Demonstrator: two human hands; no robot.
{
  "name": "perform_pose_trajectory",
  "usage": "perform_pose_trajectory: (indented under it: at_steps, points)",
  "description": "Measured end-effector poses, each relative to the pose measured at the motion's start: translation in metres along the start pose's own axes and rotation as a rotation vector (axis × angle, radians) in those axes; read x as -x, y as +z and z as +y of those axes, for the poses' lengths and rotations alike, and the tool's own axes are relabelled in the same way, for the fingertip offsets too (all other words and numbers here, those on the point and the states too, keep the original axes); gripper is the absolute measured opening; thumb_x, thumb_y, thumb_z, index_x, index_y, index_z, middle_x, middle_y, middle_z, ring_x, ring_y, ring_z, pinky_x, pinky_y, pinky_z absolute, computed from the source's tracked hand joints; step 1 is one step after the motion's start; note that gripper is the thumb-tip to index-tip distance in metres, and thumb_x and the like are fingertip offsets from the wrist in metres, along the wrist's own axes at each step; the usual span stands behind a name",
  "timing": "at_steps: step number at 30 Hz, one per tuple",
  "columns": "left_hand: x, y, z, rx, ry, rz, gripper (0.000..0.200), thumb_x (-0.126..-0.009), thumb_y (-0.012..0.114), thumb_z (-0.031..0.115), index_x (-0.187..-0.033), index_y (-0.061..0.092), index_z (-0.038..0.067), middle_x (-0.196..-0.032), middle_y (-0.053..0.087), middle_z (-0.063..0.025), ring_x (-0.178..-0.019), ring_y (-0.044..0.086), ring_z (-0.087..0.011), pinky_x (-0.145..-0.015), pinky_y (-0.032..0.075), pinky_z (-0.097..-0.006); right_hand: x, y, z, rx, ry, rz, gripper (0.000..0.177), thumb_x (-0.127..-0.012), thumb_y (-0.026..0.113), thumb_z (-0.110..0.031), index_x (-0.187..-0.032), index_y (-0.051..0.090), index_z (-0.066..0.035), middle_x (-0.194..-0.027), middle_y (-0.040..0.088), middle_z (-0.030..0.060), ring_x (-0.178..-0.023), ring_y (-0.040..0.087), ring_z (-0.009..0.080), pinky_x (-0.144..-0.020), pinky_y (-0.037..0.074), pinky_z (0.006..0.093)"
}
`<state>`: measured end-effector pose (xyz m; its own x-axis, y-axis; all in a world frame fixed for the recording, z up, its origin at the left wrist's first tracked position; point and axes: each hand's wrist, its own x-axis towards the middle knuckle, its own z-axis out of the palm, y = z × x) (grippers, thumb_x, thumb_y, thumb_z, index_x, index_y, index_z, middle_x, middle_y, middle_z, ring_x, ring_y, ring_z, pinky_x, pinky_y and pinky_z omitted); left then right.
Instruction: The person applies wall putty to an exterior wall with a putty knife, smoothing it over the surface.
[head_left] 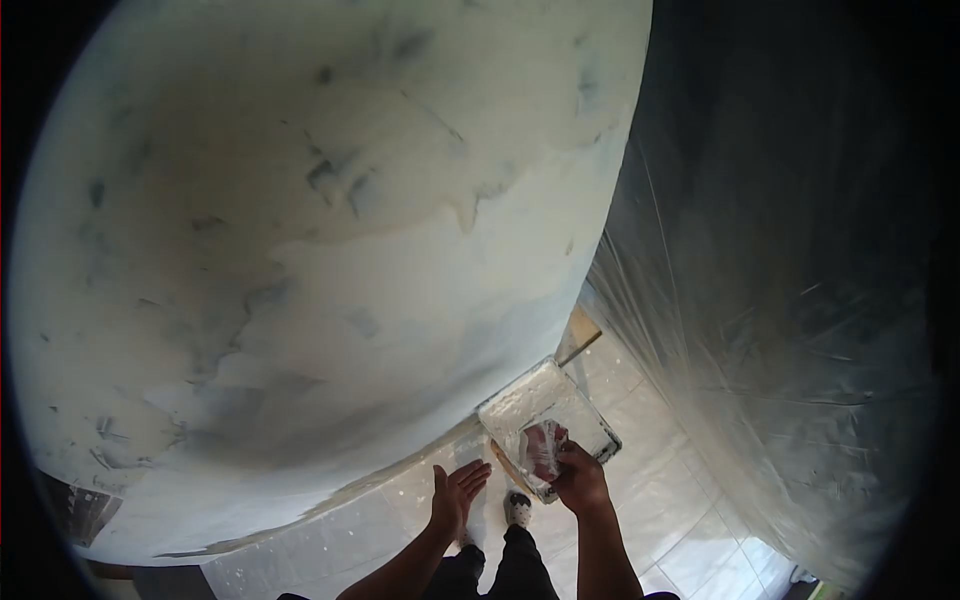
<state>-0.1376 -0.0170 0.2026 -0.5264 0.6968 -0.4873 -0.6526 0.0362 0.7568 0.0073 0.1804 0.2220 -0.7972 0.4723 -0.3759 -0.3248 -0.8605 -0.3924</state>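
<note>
Right hand point(582, 480) gripping a plastic-wrapped reddish bundle point(540, 448), held over the near end of the paint tray point(570, 392). Left hand point(458, 497) open, fingers loosely spread, empty, just left of the tray's near corner. Patchy plastered wall point(300, 250) rises left of the tray. Clear plastic sheeting point(780, 300) hangs to its right. One shoe point(517, 508) beside the tray's near end.

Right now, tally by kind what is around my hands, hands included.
Bare hands: 2 (left hand open; right hand gripping the bundle)
White rectangular paint tray: 1
Reddish bundle wrapped in clear plastic: 1
White paint-spattered shoe: 1
Total: 5
</note>
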Motion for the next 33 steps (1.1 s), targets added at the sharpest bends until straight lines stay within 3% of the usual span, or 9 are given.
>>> perform_pose_trajectory:
  at_steps: [3, 6, 15, 16, 17, 18, 24, 27, 33]
  points:
    - [0.031, 0.024, 0.059, 0.011, 0.182, 0.003, 0.109, -0.097, 0.014, 0.082, -0.146, 0.046, -0.01, -0.146, 0.055, -0.0273, -0.142, 0.048, -0.0373, -0.123, 0.03, -0.0493, 0.004, 0.054, -0.013, 0.015, 0.077, -0.176, 0.067, -0.086, 0.057, -0.005, -0.15, 0.04, 0.003, -0.137, 0.058, 0.0208, -0.128, 0.058, 0.0364, -0.113, 0.045, 0.0519]
    - [0.066, 0.034, 0.111, 0.005, 0.479, -0.061, 0.092, -0.102, 0.024, 0.075, -0.145, 0.054, -0.001, -0.144, 0.059, -0.0206, -0.138, 0.053, -0.0374, -0.121, 0.033, -0.0534, 0.006, 0.09, -0.015, 0.075, 0.1, -0.183, 0.029, -0.092, 0.062, -0.002, -0.121, 0.061, -0.004, -0.096, 0.066, 0.0051, -0.081, 0.062, 0.0177, -0.068, 0.052, 0.0294]
    - [0.23, 0.013, 0.31, -0.533, 1.324, 0.179, 0.101, -0.101, 0.017, 0.075, -0.14, 0.054, -0.01, -0.138, 0.062, -0.0261, -0.135, 0.056, -0.036, -0.119, 0.035, -0.0474, 0.034, 0.341, -0.019, 0.212, 0.116, -0.644, 0.023, -0.096, 0.059, -0.004, -0.118, 0.063, -0.003, -0.095, 0.069, 0.0076, -0.078, 0.065, 0.0194, -0.062, 0.053, 0.0318]
    - [0.259, 0.012, 0.339, -0.625, 1.429, 0.208, 0.096, -0.104, 0.018, 0.071, -0.14, 0.054, -0.011, -0.138, 0.061, -0.0265, -0.134, 0.056, -0.0364, -0.118, 0.037, -0.0451, 0.05, 0.383, -0.017, 0.213, 0.147, -0.671, 0.022, -0.096, 0.06, -0.004, -0.117, 0.064, -0.004, -0.098, 0.07, 0.0086, -0.076, 0.066, 0.0203, -0.064, 0.055, 0.0339]
    - [0.28, 0.008, 0.366, -0.655, 1.56, 0.22, 0.092, -0.106, 0.021, 0.068, -0.139, 0.055, -0.011, -0.136, 0.063, -0.0266, -0.132, 0.058, -0.036, -0.116, 0.039, -0.0443, 0.042, 0.403, -0.014, 0.19, 0.144, -0.828, 0.054, -0.091, 0.058, -0.012, -0.142, 0.047, 0.001, -0.125, 0.066, 0.0178, -0.11, 0.069, 0.0318, -0.089, 0.061, 0.046]
    - [0.3, 0.002, 0.392, -0.685, 1.685, 0.229, 0.088, -0.107, 0.024, 0.065, -0.137, 0.057, -0.011, -0.135, 0.064, -0.0267, -0.131, 0.06, -0.0357, -0.113, 0.041, -0.0435, 0.045, 0.429, -0.007, 0.263, 0.102, -0.818, 0.043, -0.094, 0.055, -0.017, -0.135, 0.055, -0.006, -0.12, 0.07, 0.0108, -0.1, 0.072, 0.0246, -0.074, 0.062, 0.0384]
    - [0.414, -0.051, 0.54, -1.097, 1.925, 0.512, 0.065, -0.11, 0.037, 0.049, -0.137, 0.061, -0.004, -0.134, 0.065, -0.0244, -0.131, 0.059, -0.0372, -0.114, 0.042, -0.0442, 0.109, 0.591, 0.035, 0.305, -0.123, -1.015, 0.03, -0.101, 0.049, -0.013, -0.126, 0.056, 0.001, -0.116, 0.069, 0.0134, -0.101, 0.072, 0.0236, -0.089, 0.063, 0.0463]
    - [0.459, -0.072, 0.588, -1.37, 1.994, 0.526, 0.041, -0.103, 0.053, 0.022, -0.134, 0.065, -0.002, -0.132, 0.068, -0.0198, -0.131, 0.06, -0.0375, -0.115, 0.043, -0.046, 0.159, 0.656, 0.061, 0.294, -0.261, -1.052, 0.026, -0.104, 0.046, -0.007, -0.127, 0.057, 0.001, -0.118, 0.069, 0.0125, -0.105, 0.071, 0.0231, -0.093, 0.062, 0.0443]
    - [0.482, -0.081, 0.647, -1.664, 1.981, 0.356, 0.042, -0.098, 0.056, 0.019, -0.135, 0.064, 0.0, -0.137, 0.066, -0.0188, -0.134, 0.058, -0.036, -0.117, 0.041, -0.0458, 0.199, 0.742, 0.11, 0.143, -0.547, -1.079, 0.027, -0.104, 0.045, 0.001, -0.129, 0.056, 0.004, -0.123, 0.066, 0.012, -0.109, 0.068, 0.0212, -0.099, 0.06, 0.0382]
